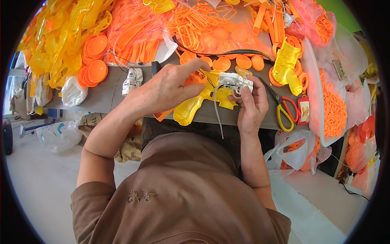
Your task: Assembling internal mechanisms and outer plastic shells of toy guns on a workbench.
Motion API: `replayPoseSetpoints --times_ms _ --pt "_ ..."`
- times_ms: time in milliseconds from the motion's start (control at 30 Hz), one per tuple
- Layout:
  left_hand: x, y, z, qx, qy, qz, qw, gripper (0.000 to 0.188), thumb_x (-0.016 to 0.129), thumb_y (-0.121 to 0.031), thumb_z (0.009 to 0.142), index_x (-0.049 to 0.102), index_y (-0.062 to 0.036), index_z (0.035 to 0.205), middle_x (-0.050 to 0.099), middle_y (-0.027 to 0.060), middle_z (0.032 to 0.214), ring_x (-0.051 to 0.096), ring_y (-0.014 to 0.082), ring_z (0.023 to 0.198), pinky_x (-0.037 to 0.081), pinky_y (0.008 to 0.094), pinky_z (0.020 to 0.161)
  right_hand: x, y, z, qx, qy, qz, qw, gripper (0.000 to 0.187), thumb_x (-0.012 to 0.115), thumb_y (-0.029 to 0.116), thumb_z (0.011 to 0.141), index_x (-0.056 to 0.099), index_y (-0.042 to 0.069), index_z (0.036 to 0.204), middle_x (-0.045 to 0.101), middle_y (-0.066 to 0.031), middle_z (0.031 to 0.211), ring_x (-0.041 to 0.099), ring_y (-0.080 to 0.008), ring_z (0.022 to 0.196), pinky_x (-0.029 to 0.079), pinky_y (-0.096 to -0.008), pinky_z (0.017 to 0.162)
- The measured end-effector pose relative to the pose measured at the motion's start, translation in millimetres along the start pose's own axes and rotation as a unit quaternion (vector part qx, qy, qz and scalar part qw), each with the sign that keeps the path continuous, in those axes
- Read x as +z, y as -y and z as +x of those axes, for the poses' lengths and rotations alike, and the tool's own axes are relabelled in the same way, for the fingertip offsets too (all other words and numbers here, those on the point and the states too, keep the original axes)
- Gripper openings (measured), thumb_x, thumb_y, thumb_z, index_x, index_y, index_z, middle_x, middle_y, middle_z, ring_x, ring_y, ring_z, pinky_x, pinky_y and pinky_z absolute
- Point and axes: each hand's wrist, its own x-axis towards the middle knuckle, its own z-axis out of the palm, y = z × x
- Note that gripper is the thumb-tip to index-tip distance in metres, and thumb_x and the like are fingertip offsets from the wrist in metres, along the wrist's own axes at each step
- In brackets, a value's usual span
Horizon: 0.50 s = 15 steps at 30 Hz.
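My right hand point(252, 103) grips a white plastic mechanism point(230, 79) with thin wires, thumb in front and fingers behind. Beneath and beside it lies a yellow toy-gun shell half point(189, 110), its grip end pointing toward me. A loose white wire point(218, 114) hangs from there over the table edge. My left hand point(174, 86) reaches across the shell from the left. Its thumb and index finger are apart, with nothing visible held between them; the other fingers are partly hidden. Left of that hand rests another white mechanism point(132, 81) with dark wires.
Yellow-and-red scissors point(285, 114) lie right of my hands beside a small red packet point(303, 110). Another yellow gun shell point(287, 65) sits behind them. Orange cups point(96, 73), yellow parts point(61, 44) and orange strips line the back. At right stands a clear bin point(316, 101) of orange links.
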Motion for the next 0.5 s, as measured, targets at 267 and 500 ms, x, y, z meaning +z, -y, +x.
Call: replayPoseSetpoints --times_ms 267,500 --pt "3 3 1 0.008 -0.021 0.104 0.994 0.030 0.058 -0.017 0.083 0.049 0.0049 0.100 0.055 0.0253 0.066 0.059 0.0413 0.070 0.045 0.0463 0.064 0 1 -1 0.005 0.002 0.000 1.000 0.032 0.056 0.015 0.092 0.049 -0.001 0.119 0.060 -0.0084 0.099 0.061 -0.0127 0.081 0.056 -0.0290 0.067" --pt "9 3 12 -0.026 -0.019 0.152 0.988 0.027 0.059 -0.020 0.081 0.057 0.0036 0.094 0.059 0.0258 0.069 0.061 0.0401 0.074 0.047 0.0451 0.065 -1 -1 -1 -0.001 0.012 0.004 1.000 0.032 0.056 0.015 0.092 0.049 -0.001 0.119 0.060 -0.0083 0.098 0.061 -0.0126 0.080 0.056 -0.0287 0.067"
